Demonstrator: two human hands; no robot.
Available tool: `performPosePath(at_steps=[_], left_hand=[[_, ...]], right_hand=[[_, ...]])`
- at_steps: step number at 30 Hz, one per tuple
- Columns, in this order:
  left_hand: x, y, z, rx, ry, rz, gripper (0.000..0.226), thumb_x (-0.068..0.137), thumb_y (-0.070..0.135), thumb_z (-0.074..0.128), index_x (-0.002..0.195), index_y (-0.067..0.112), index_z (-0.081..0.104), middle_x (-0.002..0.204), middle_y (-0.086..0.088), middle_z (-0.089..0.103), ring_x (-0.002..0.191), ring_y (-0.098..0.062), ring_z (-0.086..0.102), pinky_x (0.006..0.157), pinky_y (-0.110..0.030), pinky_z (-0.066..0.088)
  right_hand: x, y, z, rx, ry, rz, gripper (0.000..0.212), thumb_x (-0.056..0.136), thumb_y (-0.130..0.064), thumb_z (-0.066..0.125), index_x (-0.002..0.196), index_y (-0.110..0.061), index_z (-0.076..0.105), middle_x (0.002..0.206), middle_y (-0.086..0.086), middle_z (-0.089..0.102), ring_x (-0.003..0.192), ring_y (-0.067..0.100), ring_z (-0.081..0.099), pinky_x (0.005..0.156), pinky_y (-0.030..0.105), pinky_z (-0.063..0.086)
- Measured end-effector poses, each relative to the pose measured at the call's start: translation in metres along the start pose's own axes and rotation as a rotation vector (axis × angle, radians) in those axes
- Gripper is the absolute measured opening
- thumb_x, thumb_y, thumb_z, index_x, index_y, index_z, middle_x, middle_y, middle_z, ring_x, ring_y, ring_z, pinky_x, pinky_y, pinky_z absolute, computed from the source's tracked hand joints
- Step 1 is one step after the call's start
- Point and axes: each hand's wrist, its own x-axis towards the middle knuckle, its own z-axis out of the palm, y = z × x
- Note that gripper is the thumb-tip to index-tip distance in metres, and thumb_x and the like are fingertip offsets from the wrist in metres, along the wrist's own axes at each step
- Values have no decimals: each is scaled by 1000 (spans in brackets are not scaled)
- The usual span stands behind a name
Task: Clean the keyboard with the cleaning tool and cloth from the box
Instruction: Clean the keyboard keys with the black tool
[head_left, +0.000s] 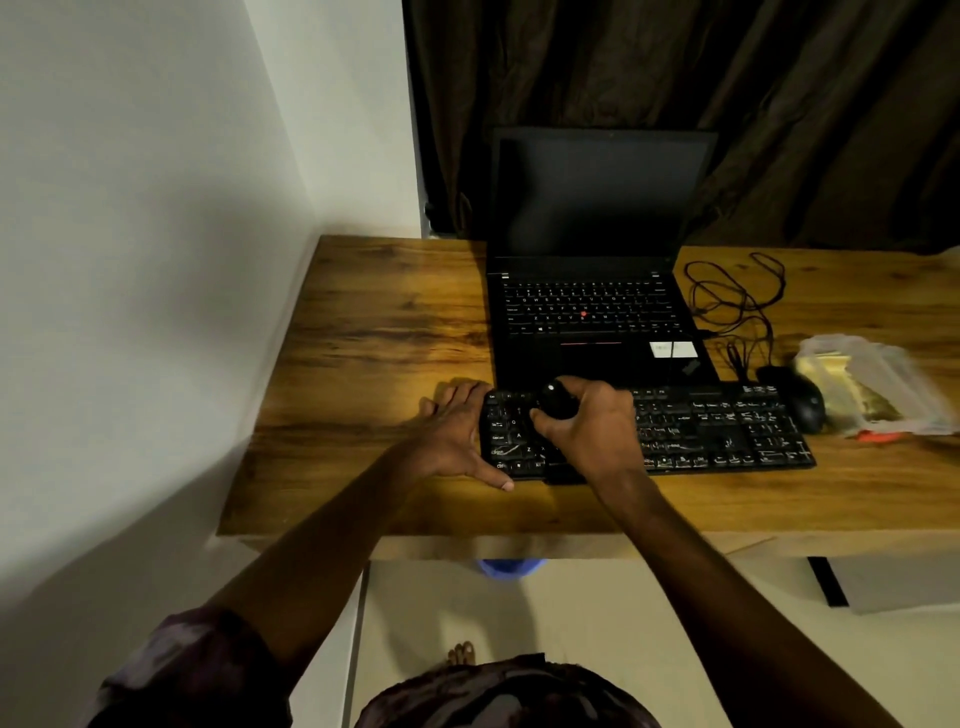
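Keyboard (717, 431), black, lies on the wooden desk (363, 338) just in front of the open laptop (592, 312). The left hand (457, 436) lies flat at the keyboard's left end, fingers straight and relaxed, thumb along the front edge. The right hand (587, 431) is over the left part of the keys, its fingers curled round a black rounded cleaning tool (556, 400). A mouse (802, 402) sits beside the keyboard's right end, near a clear plastic package (883, 384).

dark, purple-mottled short sleeve (192, 670)
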Motion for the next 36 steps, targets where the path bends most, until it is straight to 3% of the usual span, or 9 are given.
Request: performPosePath(at_steps=[6,14,22,28,31,36], left_hand=[[2,-3,1,2,-2,2,136,43,74,83,151,29,15,143,10,24,130,-16,24,104,-42,30],[3,-6,2,1,14,16,135,39,77,81,148,29,18,141,9,26,129,-15,25,107,-47,29],[5,-6,3,8,11,17,137,41,77,81,150,27,16,143,8,25,131,-15,23,107,-47,28],[3,-6,3,-7,22,34,132,42,73,84,148,29,18,140,10,26,128,-14,23,104,-42,28],[4,-6,4,-10,17,25,133,42,72,84,149,29,18,143,9,26,130,-15,23,106,-43,28],[5,-5,4,15,2,11,138,40,77,81,151,28,14,147,8,23,133,-17,21,108,-46,27]], right_hand=[[-2,-15,9,123,-62,-18,16,76,-24,82,90,-20,76,77,-9,73,71,3,69,66,25,60],[0,11,-11,-17,21,23,30,76,-28,82,104,-20,75,89,-3,76,83,12,71,81,33,60],[1,-4,1,172,-21,46,17,75,-27,83,90,-20,77,72,-8,74,61,5,70,62,35,62],[1,13,-12,9,24,47,23,76,-30,81,98,-22,76,81,-8,74,76,6,70,75,30,61],[1,11,-12,-47,10,28,27,76,-35,79,100,-24,73,82,-7,73,78,10,70,74,33,61],[-2,-8,0,101,-35,-5,21,75,-27,82,93,-20,76,80,-7,75,73,1,69,71,26,60]])
